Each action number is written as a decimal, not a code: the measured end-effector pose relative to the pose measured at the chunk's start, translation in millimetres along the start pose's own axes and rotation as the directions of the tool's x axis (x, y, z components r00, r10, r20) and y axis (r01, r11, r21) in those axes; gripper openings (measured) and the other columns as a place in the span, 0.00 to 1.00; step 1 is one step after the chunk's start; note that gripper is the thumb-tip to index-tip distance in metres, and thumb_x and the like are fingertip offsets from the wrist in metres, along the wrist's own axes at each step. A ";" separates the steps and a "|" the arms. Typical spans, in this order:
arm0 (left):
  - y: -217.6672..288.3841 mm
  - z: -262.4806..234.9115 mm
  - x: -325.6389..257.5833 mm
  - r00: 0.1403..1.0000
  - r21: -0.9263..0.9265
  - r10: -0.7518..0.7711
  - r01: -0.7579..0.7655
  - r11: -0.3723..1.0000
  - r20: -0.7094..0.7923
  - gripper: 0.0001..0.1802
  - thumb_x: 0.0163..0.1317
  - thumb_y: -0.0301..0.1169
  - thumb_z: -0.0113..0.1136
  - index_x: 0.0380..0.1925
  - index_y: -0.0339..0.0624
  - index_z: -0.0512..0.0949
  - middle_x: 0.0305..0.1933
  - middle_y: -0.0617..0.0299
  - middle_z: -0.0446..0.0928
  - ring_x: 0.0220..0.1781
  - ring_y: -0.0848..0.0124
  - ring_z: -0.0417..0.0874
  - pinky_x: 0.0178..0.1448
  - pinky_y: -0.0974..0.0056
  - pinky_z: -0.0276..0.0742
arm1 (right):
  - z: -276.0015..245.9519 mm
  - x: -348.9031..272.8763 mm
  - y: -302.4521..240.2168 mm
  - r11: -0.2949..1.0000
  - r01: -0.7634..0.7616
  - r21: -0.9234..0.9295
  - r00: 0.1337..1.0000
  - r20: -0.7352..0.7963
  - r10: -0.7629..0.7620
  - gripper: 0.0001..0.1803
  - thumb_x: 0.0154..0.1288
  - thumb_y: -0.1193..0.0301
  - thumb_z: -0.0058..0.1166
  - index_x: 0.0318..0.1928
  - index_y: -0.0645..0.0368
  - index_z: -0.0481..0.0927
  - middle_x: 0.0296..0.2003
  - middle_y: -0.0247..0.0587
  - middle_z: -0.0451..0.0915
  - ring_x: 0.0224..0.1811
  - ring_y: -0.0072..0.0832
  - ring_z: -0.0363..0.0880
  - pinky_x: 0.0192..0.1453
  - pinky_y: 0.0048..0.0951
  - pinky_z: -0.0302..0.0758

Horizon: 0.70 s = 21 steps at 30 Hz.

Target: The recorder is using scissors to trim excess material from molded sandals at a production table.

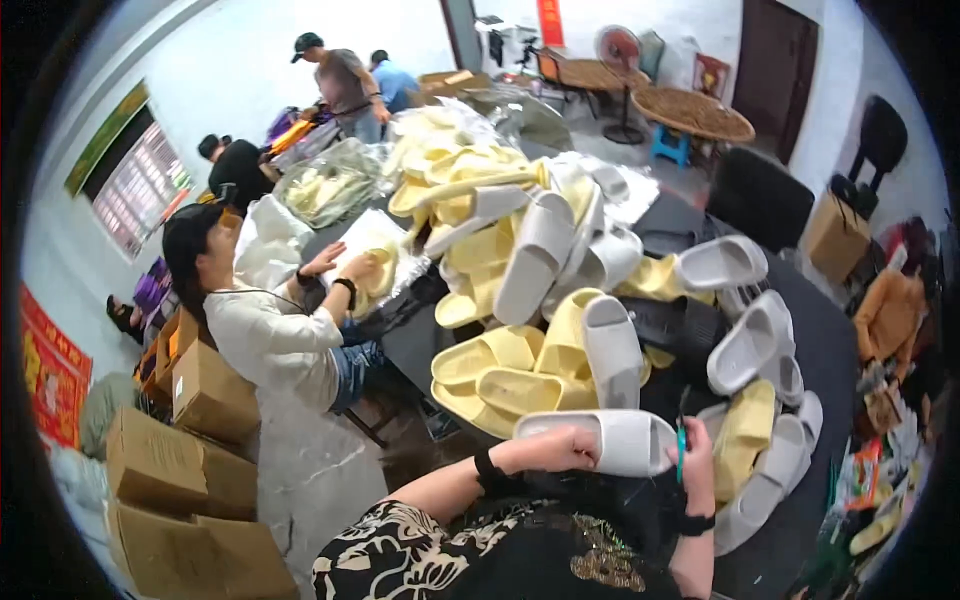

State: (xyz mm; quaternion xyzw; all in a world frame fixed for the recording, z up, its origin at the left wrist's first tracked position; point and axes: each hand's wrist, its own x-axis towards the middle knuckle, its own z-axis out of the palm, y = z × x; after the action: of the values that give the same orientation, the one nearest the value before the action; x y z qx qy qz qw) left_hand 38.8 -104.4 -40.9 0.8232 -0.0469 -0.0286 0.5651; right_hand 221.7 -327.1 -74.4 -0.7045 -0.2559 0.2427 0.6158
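Note:
A pale grey slide slipper (635, 443) lies sideways in front of me at the table's near edge. My left hand (560, 447) is closed on its open heel half, fingers curled. At the strap end, my right hand (697, 462) is closed round scissors (682, 448) with teal handles, their dark blades pointing away from me beside the slipper. Just beyond lie yellow slippers (530, 390) and a grey slipper (612, 350) standing on its side. To the right of my right hand, grey slippers (765, 490) and a yellow slipper (745, 430) lie in a row.
A tall heap of yellow and grey slippers (470, 200) covers the dark table (815, 330). At the left, a co-worker (270, 310) handles a yellow slipper. Cardboard boxes (160, 465) stack on the floor at left; a black chair (760, 200) stands beyond the table.

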 end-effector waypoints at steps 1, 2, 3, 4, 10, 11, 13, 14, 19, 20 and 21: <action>-2.4 -2.7 -2.0 0.998 -0.012 0.046 -0.047 0.999 -0.048 0.06 0.54 0.27 0.58 0.31 0.39 0.78 0.29 0.56 0.77 0.33 0.65 0.78 0.40 0.63 0.73 | -3.9 -4.6 -4.8 1.000 0.023 0.002 1.000 0.013 -0.023 0.30 0.40 0.81 0.55 0.51 0.66 0.68 0.38 0.35 0.73 0.37 0.21 0.71 0.43 0.23 0.69; -3.7 -7.1 -5.5 0.991 -0.026 0.091 -0.093 0.995 -0.096 0.05 0.54 0.26 0.58 0.31 0.39 0.78 0.28 0.56 0.77 0.33 0.64 0.79 0.40 0.63 0.73 | -8.1 -8.2 -8.4 1.000 -0.015 0.006 0.999 -0.050 0.015 0.30 0.41 0.79 0.55 0.51 0.66 0.68 0.38 0.36 0.73 0.37 0.21 0.71 0.42 0.23 0.69; -4.8 -13.9 -8.6 0.989 -0.016 0.095 -0.097 0.995 -0.110 0.05 0.54 0.26 0.58 0.31 0.39 0.78 0.28 0.56 0.77 0.33 0.64 0.79 0.40 0.63 0.73 | -13.7 -9.1 -9.8 0.998 -0.057 0.013 0.991 -0.117 0.058 0.30 0.41 0.78 0.54 0.51 0.65 0.68 0.38 0.36 0.72 0.36 0.22 0.70 0.42 0.23 0.69; -5.8 -21.5 -14.9 0.991 0.067 0.034 -0.026 0.997 -0.130 0.05 0.55 0.25 0.58 0.32 0.38 0.78 0.30 0.57 0.78 0.35 0.66 0.79 0.41 0.64 0.73 | -19.0 -9.0 -10.6 0.999 -0.046 0.012 0.993 -0.109 0.047 0.30 0.41 0.78 0.54 0.51 0.65 0.68 0.38 0.36 0.72 0.36 0.22 0.70 0.42 0.23 0.69; -30.3 -37.8 -57.5 0.961 0.146 -0.138 0.176 0.974 -0.240 0.04 0.53 0.26 0.58 0.27 0.37 0.79 0.28 0.54 0.78 0.33 0.60 0.80 0.39 0.61 0.74 | -70.7 -25.9 -9.7 0.999 -0.008 0.051 0.981 -0.193 0.018 0.30 0.43 0.75 0.54 0.53 0.65 0.68 0.41 0.36 0.71 0.38 0.22 0.69 0.41 0.22 0.68; -32.2 -38.3 -66.3 0.954 0.142 -0.216 0.248 0.958 -0.208 0.04 0.52 0.26 0.58 0.27 0.37 0.79 0.27 0.53 0.78 0.32 0.58 0.80 0.39 0.61 0.74 | -78.0 -31.9 -12.1 0.993 0.040 0.107 0.950 -0.312 -0.004 0.31 0.45 0.74 0.54 0.54 0.66 0.67 0.42 0.36 0.70 0.39 0.23 0.69 0.43 0.23 0.68; -49.3 -28.7 -89.2 0.954 0.189 -0.262 0.286 0.939 -0.143 0.05 0.52 0.26 0.58 0.27 0.37 0.79 0.27 0.52 0.78 0.32 0.57 0.80 0.38 0.60 0.74 | -107.3 -39.4 12.1 0.987 0.056 0.152 0.871 -0.490 0.027 0.32 0.47 0.71 0.53 0.57 0.66 0.66 0.46 0.37 0.69 0.46 0.27 0.70 0.51 0.26 0.67; -55.6 -22.4 -97.7 0.950 0.251 -0.303 0.312 0.916 -0.073 0.05 0.51 0.27 0.58 0.27 0.37 0.80 0.27 0.50 0.78 0.31 0.56 0.80 0.38 0.60 0.74 | -111.2 -45.9 12.0 0.987 0.049 0.152 0.868 -0.495 0.033 0.32 0.47 0.71 0.53 0.57 0.66 0.66 0.46 0.37 0.69 0.46 0.27 0.70 0.51 0.26 0.67; -69.1 2.3 -114.9 0.812 0.517 -0.582 0.479 0.709 0.047 0.11 0.50 0.32 0.58 0.31 0.37 0.81 0.30 0.46 0.80 0.34 0.51 0.81 0.38 0.54 0.77 | -124.9 -68.9 18.7 0.962 0.163 0.218 0.825 -0.564 -0.012 0.32 0.50 0.67 0.53 0.57 0.65 0.66 0.49 0.39 0.69 0.52 0.30 0.68 0.59 0.29 0.62; -51.0 -7.3 -100.0 0.800 0.582 -0.598 0.468 0.665 0.039 0.12 0.53 0.35 0.57 0.29 0.36 0.80 0.30 0.47 0.79 0.35 0.51 0.81 0.39 0.54 0.77 | -122.7 -75.0 23.7 0.985 0.116 0.126 0.782 -0.623 -0.013 0.32 0.51 0.66 0.52 0.58 0.64 0.66 0.49 0.39 0.69 0.53 0.29 0.67 0.59 0.30 0.61; -50.1 -14.3 -92.4 0.942 0.556 -0.332 0.301 0.775 -0.048 0.13 0.54 0.35 0.56 0.27 0.35 0.78 0.30 0.47 0.77 0.35 0.51 0.79 0.37 0.53 0.75 | -111.3 -78.4 11.9 0.975 0.099 0.201 0.761 -0.647 0.056 0.28 0.54 0.67 0.49 0.58 0.62 0.68 0.49 0.38 0.69 0.54 0.29 0.66 0.60 0.31 0.61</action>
State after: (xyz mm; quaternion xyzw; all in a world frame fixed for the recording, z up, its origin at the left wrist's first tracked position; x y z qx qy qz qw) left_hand -49.4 -63.1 -83.0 0.9464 0.0711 -0.1298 0.2870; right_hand 236.7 -462.9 -70.3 -0.6681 -0.0063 0.0041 0.7441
